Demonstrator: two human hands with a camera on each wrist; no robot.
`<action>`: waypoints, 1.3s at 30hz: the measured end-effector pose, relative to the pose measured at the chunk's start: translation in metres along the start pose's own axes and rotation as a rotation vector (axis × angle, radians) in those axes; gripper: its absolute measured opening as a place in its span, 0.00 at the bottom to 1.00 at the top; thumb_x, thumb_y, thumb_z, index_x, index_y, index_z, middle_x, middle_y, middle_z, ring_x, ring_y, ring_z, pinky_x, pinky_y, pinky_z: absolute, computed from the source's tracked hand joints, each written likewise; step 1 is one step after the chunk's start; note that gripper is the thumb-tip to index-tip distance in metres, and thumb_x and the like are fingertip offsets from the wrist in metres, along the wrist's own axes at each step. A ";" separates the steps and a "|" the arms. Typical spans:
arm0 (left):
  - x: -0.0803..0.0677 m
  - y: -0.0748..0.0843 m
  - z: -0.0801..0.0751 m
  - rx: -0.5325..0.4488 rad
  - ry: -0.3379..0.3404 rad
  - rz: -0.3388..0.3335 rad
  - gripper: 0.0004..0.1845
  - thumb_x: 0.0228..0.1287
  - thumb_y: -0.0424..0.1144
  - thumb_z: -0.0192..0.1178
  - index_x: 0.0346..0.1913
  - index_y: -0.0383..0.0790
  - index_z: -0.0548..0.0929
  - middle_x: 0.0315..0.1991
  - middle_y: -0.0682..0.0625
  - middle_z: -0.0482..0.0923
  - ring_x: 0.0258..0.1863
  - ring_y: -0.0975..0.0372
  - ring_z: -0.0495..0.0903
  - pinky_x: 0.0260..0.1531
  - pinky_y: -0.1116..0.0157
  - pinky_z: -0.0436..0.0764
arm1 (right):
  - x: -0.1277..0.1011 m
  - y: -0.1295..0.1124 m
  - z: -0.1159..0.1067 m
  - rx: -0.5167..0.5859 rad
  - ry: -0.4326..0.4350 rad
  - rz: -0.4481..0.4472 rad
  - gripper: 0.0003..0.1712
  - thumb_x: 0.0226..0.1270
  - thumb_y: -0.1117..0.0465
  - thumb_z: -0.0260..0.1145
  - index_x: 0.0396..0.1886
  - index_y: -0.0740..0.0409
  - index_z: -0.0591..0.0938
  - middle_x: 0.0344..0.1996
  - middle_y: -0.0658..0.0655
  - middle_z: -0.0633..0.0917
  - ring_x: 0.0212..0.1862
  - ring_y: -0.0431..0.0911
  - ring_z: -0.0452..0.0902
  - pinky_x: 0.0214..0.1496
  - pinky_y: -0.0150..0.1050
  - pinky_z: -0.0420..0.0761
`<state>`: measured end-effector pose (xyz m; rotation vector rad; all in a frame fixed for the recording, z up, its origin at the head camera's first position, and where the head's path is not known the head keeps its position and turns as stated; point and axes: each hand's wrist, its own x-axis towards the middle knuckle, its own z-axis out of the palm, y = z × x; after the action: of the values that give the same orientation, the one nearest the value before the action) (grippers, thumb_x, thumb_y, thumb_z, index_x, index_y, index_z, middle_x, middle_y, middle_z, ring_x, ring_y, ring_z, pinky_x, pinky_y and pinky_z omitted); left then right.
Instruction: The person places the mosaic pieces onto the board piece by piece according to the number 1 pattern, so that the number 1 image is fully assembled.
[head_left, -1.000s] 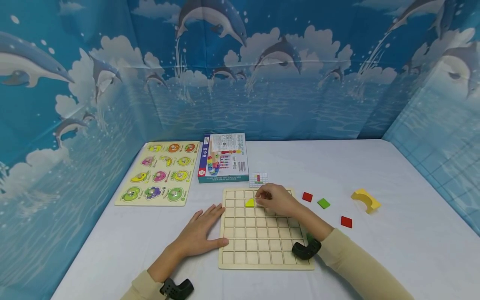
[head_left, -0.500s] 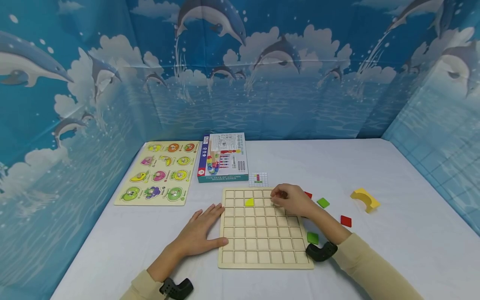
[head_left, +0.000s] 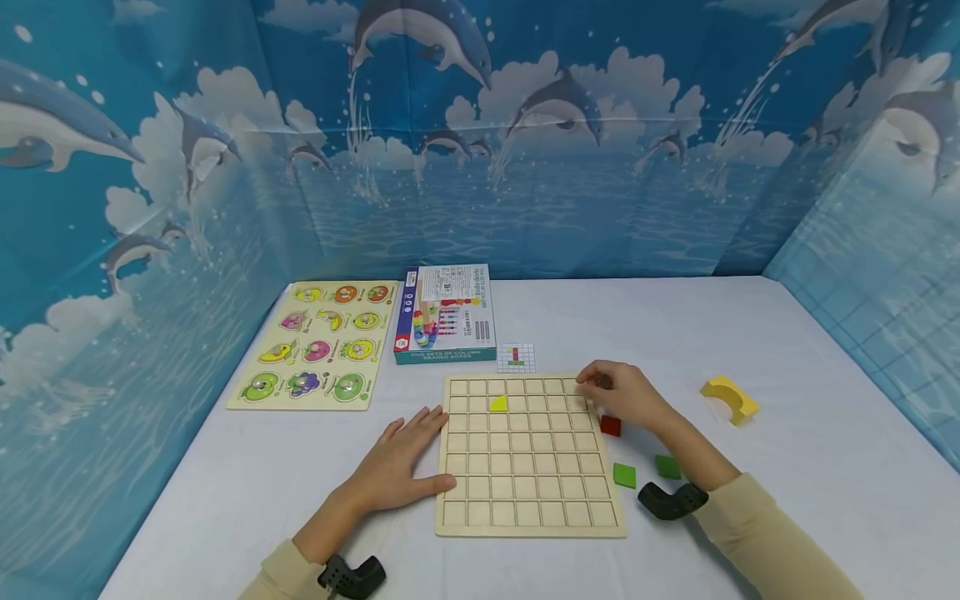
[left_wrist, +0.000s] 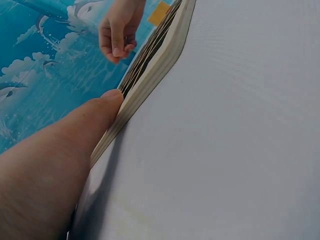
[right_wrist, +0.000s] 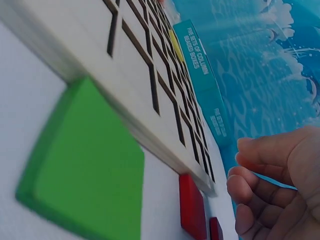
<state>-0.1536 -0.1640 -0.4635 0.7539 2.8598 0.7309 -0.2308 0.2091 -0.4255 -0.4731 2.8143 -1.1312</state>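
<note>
The square wooden grid board (head_left: 529,454) is steadied at its nine-o'clock edge by the flat, straight-fingered left hand (head_left: 397,467). At its one-o'clock corner the right hand (head_left: 626,396) hovers, fingers loosely curled, nothing seen held, near the red square tile (head_left: 611,426).

Left hand (head_left: 401,467) lies flat on the table, fingers against the left edge of the wooden grid board (head_left: 529,483). Right hand (head_left: 626,396) hovers at the board's far right corner, fingers curled, a red tile (head_left: 611,426) just beside it. One yellow triangle (head_left: 498,404) sits in a cell.
</note>
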 end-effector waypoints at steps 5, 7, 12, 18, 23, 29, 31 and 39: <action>0.000 0.000 0.000 0.002 0.001 -0.003 0.51 0.58 0.71 0.56 0.77 0.46 0.56 0.76 0.54 0.52 0.75 0.59 0.47 0.71 0.50 0.44 | -0.003 0.004 -0.010 -0.006 0.012 0.033 0.09 0.68 0.61 0.65 0.44 0.61 0.82 0.32 0.52 0.81 0.36 0.48 0.73 0.33 0.40 0.75; 0.000 0.000 0.001 0.002 0.002 -0.004 0.51 0.57 0.71 0.56 0.77 0.46 0.56 0.76 0.54 0.52 0.75 0.59 0.47 0.71 0.50 0.44 | -0.004 0.006 -0.013 -0.003 0.014 0.043 0.09 0.68 0.62 0.65 0.44 0.62 0.82 0.31 0.53 0.81 0.36 0.48 0.74 0.32 0.40 0.75; 0.000 0.000 0.001 0.003 0.004 -0.008 0.51 0.57 0.71 0.56 0.77 0.46 0.57 0.76 0.54 0.53 0.75 0.59 0.48 0.71 0.50 0.45 | -0.006 0.011 -0.019 -0.017 0.038 0.067 0.10 0.69 0.61 0.64 0.45 0.63 0.82 0.30 0.53 0.81 0.35 0.48 0.75 0.34 0.40 0.76; -0.001 0.001 0.000 0.000 0.006 -0.005 0.51 0.57 0.70 0.57 0.77 0.45 0.57 0.76 0.53 0.53 0.75 0.59 0.48 0.71 0.49 0.45 | -0.008 0.019 -0.024 -0.063 0.078 0.072 0.11 0.69 0.61 0.64 0.45 0.64 0.81 0.30 0.53 0.80 0.35 0.48 0.74 0.34 0.40 0.76; -0.001 0.001 0.000 0.004 0.002 -0.004 0.51 0.57 0.70 0.56 0.77 0.45 0.57 0.76 0.54 0.53 0.75 0.59 0.48 0.71 0.50 0.45 | -0.008 0.029 -0.024 -0.093 0.082 0.062 0.11 0.67 0.60 0.66 0.44 0.63 0.82 0.30 0.53 0.80 0.36 0.49 0.73 0.35 0.39 0.76; -0.001 0.000 0.000 0.009 0.001 -0.003 0.50 0.58 0.71 0.56 0.77 0.46 0.57 0.76 0.54 0.53 0.75 0.59 0.48 0.71 0.50 0.45 | -0.009 0.036 -0.021 -0.105 0.066 0.050 0.17 0.60 0.58 0.73 0.46 0.63 0.83 0.35 0.55 0.81 0.39 0.50 0.73 0.35 0.37 0.78; -0.001 0.000 0.000 0.010 0.001 -0.003 0.50 0.58 0.71 0.56 0.77 0.46 0.57 0.76 0.54 0.52 0.75 0.59 0.48 0.71 0.50 0.45 | -0.009 0.037 -0.020 -0.115 0.062 0.044 0.19 0.58 0.58 0.74 0.46 0.63 0.83 0.37 0.55 0.81 0.40 0.50 0.73 0.37 0.38 0.78; 0.000 -0.001 0.001 0.013 0.005 0.003 0.51 0.58 0.71 0.56 0.77 0.45 0.56 0.76 0.54 0.52 0.76 0.59 0.47 0.71 0.50 0.45 | -0.009 0.040 -0.019 -0.130 0.051 0.022 0.17 0.58 0.60 0.74 0.46 0.62 0.85 0.37 0.54 0.81 0.39 0.49 0.72 0.37 0.39 0.77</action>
<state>-0.1535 -0.1642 -0.4647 0.7588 2.8720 0.7159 -0.2354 0.2517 -0.4396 -0.4275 2.9426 -0.9738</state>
